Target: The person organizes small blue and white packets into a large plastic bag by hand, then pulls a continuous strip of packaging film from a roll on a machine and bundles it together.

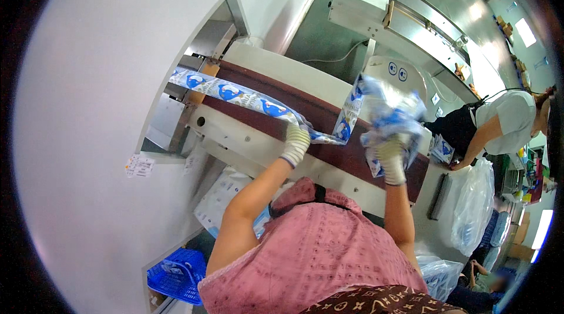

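A connected strip of blue-and-white printed plastic packets (pixel 235 94) comes out of the wall opening and lies along a dark red conveyor belt (pixel 320 113). My left hand (pixel 295 142), in a pale striped knit glove, is closed on this strip above the belt's near edge. Between my hands the strip sags onto the belt and rises again. A crumpled bunch of the same packet strip (pixel 392 108), smeared by motion, is gathered in my right hand (pixel 390 155). That hand wears a matching glove, and the packets partly hide its fingers.
The wall opening (pixel 202 61) is at the left, with metal machinery inside. A blue basket (pixel 176 276) sits low at the left. Clear plastic bags (pixel 473 208) stand at the right, near a co-worker (pixel 499 120) bending over packets. A white machine (pixel 359 2) is beyond the belt.
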A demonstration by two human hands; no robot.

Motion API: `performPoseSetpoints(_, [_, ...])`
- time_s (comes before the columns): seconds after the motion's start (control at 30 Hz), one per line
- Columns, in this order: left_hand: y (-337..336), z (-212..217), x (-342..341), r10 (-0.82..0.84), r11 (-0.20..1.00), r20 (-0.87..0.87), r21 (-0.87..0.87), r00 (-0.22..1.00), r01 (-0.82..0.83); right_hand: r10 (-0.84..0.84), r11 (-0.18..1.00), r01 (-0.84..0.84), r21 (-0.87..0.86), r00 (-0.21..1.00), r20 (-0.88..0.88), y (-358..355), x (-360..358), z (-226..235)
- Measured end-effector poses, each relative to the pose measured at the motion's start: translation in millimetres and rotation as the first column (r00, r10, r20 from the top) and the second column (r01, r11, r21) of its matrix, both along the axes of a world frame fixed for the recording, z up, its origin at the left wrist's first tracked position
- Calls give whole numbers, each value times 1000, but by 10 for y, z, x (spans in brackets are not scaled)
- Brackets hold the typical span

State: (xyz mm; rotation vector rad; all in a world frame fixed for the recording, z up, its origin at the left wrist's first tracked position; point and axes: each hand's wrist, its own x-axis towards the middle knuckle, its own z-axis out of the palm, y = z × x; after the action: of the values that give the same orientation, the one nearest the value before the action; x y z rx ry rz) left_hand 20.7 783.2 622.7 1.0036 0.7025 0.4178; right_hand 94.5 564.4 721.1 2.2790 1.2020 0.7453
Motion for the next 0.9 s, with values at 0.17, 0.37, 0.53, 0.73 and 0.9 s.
performPoseSetpoints(0.17, [-229,-100,137,102,820,294,-566,950,88,600,796,-539,277,765,-236,879,-246,-137])
performPoseSetpoints(0.37, [-605,268,-105,-229,661,-202,686,952,304,-15,927,-284,-243,621,-784,461,-153,-235])
performPoseSetpoints(0.53, [-480,647,-70,-356,349,-342,815,870,463,260,882,311,353,302,-917,257,-211,-660])
performPoseSetpoints(0.73, [-814,422,167,-724,357,-240,671,647,649,3,1000,-15,-12,751,-660,-677,120,-1184])
performPoseSetpoints(0.9, [-636,288,-17,-561,789,-27,286,827,544,60,961,49,-271,923,379,-785,-224,-455])
